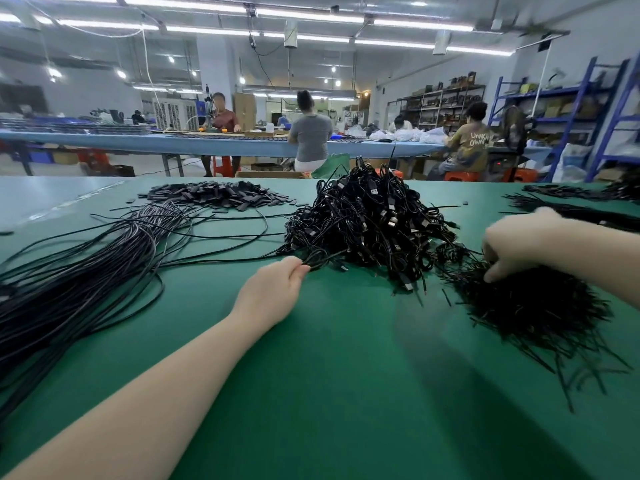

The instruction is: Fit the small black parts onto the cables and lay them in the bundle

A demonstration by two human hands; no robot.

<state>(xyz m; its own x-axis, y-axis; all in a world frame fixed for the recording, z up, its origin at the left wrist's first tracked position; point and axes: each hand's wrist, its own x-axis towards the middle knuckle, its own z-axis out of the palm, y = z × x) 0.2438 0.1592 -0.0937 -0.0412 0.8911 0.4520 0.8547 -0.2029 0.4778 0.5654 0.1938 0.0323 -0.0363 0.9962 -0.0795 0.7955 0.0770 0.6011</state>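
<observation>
A tangled heap of black USB cables point(370, 223) sits mid-table on the green mat. My left hand point(277, 289) pinches a thin black cable point(322, 259) at the heap's near left edge. My right hand point(519, 244) reaches into a pile of small thin black parts point(533, 313) at the right, fingers curled down among them; whether it holds one is hidden. A long bundle of black cables point(79, 278) fans out at the left. A flat pile of black rectangular pieces point(218, 195) lies at the back.
The green table point(346, 375) stretches wide in front. More black cable bundles point(571, 202) lie at the far right. Beyond the table, several people sit at a blue workbench point(173, 142), with shelving point(561, 109) along the right wall.
</observation>
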